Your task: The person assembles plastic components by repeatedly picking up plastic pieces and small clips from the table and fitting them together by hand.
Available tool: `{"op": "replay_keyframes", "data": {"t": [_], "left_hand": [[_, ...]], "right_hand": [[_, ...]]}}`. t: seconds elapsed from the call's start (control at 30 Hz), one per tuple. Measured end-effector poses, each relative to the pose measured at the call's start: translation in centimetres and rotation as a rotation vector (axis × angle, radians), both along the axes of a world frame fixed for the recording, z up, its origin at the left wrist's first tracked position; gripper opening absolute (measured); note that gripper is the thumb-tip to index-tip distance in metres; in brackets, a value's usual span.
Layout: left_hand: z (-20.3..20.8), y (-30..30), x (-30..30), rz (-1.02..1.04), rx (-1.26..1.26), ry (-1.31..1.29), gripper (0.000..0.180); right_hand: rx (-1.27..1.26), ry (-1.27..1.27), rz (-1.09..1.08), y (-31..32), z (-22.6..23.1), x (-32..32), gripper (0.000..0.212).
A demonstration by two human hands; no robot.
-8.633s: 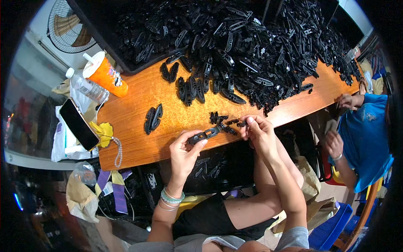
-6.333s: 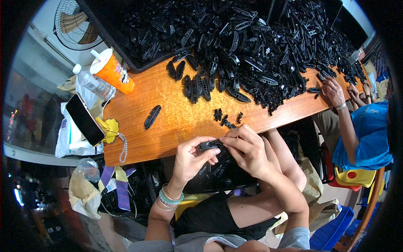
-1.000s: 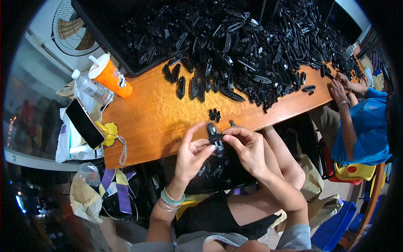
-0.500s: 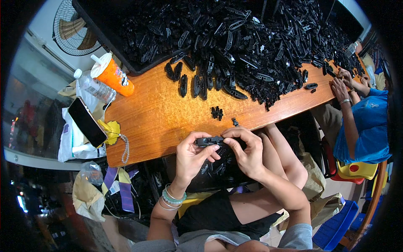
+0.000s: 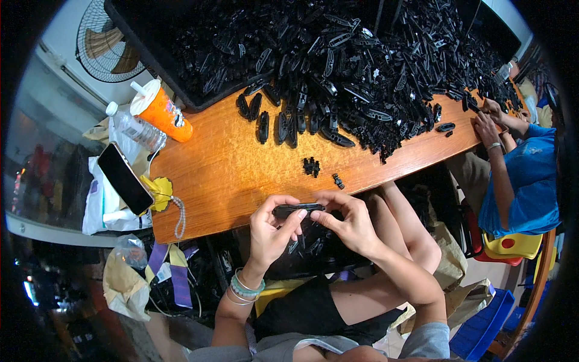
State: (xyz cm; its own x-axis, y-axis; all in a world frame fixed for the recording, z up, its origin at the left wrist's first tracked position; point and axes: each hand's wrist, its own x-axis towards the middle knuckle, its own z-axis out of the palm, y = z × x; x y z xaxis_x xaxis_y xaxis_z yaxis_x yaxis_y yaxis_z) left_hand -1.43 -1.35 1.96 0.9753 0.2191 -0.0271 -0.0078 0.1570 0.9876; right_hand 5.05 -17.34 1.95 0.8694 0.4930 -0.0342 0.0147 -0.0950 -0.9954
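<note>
Left fingers [image 5: 292, 222] and right fingers [image 5: 329, 221] pinch one black part [image 5: 292, 210].

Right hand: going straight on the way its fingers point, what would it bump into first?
The right hand would first meet the oblong black part it touches, then probably the left hand; depth is unclear.

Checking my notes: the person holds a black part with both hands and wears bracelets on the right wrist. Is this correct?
No: the head view shows bracelets on the left wrist. The left hand and right hand do hold a black part.
</note>
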Motion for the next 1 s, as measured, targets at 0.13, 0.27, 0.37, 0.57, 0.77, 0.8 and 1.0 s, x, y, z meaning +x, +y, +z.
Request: {"op": "replay_keyframes", "data": {"t": [0.13, 0.27, 0.37, 0.57, 0.77, 0.8, 1.0], "left_hand": [[0.3, -0.3, -0.3, 0.052, 0.051, -0.037, 0.018], [-0.2, 0.7, -0.5, -0.066, 0.224, -0.093, 0.023], [-0.5, 3.0, 0.7, -0.208, 0.450, -0.081, 0.020], [-2.6, 6.5, 11.7, 0.181, 1.016, -0.191, 0.028], [-2.2, 6.6, 16.2, 0.166, 1.273, 0.078, 0.027], [-2.4, 6.8, 16.0, 0.166, 1.277, 0.081, 0.027], [-3.4, 7.1, 15.5, 0.279, 1.171, 0.053, 0.022]], "right_hand": [[0.116, 0.169, 0.075, 0.2, -1.0, 0.0, 0.028], [0.154, 0.187, 0.094, -0.2, -1.4, 0.4, 0.024], [-0.067, -0.094, 0.273, -0.9, -1.6, 1.4, 0.015], [-0.571, -0.745, -0.198, -0.8, -1.4, 3.6, 0.014], [-0.658, -0.834, -0.188, -1.3, -3.4, 6.1, 0.016], [-0.614, -0.795, -0.178, -1.3, -3.4, 6.1, 0.017], [0.006, -0.005, -0.215, -1.6, -1.9, 5.5, 0.017]]}}
